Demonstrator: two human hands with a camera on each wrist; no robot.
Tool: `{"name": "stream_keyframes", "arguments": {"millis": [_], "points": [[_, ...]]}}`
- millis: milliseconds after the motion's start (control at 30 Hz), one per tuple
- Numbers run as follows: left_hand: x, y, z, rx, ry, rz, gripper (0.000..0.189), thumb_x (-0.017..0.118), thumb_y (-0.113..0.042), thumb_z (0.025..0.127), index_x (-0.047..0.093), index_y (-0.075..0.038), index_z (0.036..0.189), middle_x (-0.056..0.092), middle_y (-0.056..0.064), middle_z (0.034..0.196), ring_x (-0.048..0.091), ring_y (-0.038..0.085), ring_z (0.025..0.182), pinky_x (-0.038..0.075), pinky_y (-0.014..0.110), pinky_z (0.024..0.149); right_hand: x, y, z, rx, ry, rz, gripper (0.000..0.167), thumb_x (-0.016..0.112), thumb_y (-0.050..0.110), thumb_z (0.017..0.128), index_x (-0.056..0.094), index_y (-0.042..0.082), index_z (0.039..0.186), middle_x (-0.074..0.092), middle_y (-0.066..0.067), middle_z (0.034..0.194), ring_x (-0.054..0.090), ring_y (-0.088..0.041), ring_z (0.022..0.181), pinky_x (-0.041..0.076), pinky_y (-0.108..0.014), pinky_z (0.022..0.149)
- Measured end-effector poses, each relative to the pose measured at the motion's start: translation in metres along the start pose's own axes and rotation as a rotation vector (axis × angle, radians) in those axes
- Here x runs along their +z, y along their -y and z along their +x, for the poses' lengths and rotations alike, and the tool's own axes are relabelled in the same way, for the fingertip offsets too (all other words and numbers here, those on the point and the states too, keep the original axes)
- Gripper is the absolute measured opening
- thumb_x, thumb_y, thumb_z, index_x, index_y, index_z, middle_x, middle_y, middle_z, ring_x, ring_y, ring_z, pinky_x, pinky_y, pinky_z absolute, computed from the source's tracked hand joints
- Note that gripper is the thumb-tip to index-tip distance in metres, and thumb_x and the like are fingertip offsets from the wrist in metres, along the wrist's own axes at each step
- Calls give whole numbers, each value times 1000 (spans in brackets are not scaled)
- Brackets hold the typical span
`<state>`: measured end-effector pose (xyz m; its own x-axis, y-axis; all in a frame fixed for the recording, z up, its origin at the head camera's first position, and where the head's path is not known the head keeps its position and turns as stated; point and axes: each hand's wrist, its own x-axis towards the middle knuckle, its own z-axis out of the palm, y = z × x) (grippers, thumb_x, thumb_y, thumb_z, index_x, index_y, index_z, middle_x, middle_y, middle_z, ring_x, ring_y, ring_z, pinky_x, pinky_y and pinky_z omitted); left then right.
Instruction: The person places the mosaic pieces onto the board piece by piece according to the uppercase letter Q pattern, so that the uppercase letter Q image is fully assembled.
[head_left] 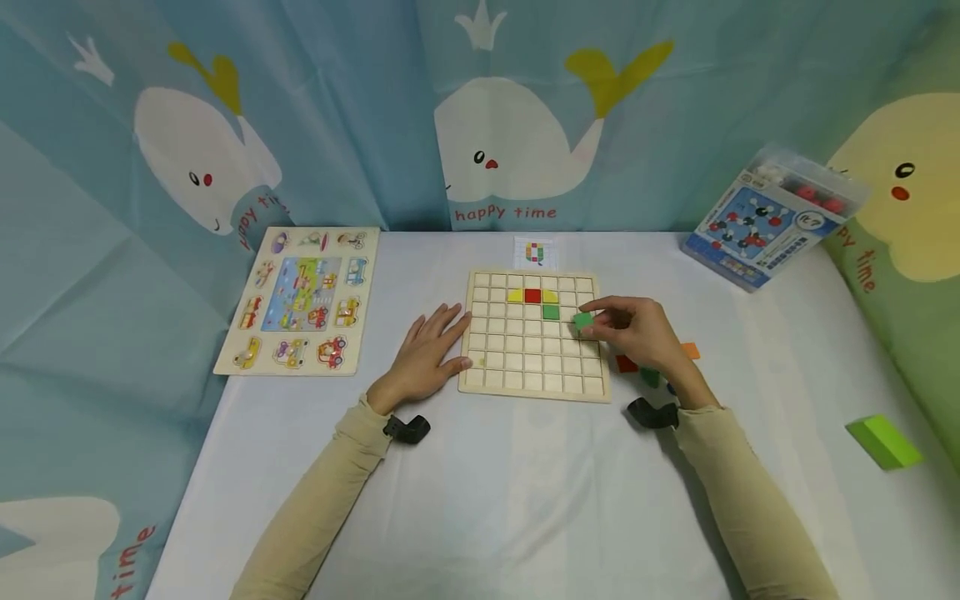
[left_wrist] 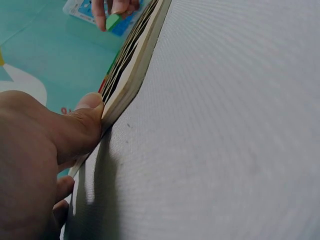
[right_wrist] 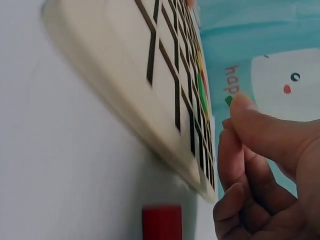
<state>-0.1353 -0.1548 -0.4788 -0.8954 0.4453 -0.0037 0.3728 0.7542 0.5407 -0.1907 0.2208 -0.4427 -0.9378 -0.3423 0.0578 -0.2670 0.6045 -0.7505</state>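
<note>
A wooden grid board lies on the white table, with a red square block between two yellow pieces in an upper row. Below the right yellow piece sits a green square block. My right hand pinches another green block between thumb and fingers over the board's right side. My left hand lies with fingers spread at the board's left edge; its thumb touches that edge in the left wrist view. A small pattern card lies behind the board.
Loose blocks, among them a red block and an orange block, lie beside and partly under my right hand. A picture puzzle board is at left. A boxed molecule set stands back right, and a lime green block lies far right.
</note>
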Motion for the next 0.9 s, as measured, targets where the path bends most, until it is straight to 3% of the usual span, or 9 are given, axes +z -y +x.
{"name": "stream_keyframes", "arguments": {"millis": [300,667,900], "points": [[1,1,0,15,-11,-8,74,60,-36,108,28,-9,169,20,14,178,9,35,166,2,59,133,14,7,7,-13,51,0,32,81,16,96,77,9,127,79,-13,102,73,-18,86,53,-15,75],[1,1,-1,13,-11,-7,75,61,-35,108,28,-10,169,20,14,178,9,34,166,3,59,133,24,13,14,-76,82,-72,30,86,14,91,80,5,119,77,-9,95,68,-18,80,54,-21,71],[0,1,-2,5,-6,-20,76,62,-35,107,27,-10,170,18,13,178,8,33,167,2,59,133,28,14,16,-103,86,-57,30,88,12,89,81,3,116,75,-9,92,66,-18,77,53,-20,70]]}}
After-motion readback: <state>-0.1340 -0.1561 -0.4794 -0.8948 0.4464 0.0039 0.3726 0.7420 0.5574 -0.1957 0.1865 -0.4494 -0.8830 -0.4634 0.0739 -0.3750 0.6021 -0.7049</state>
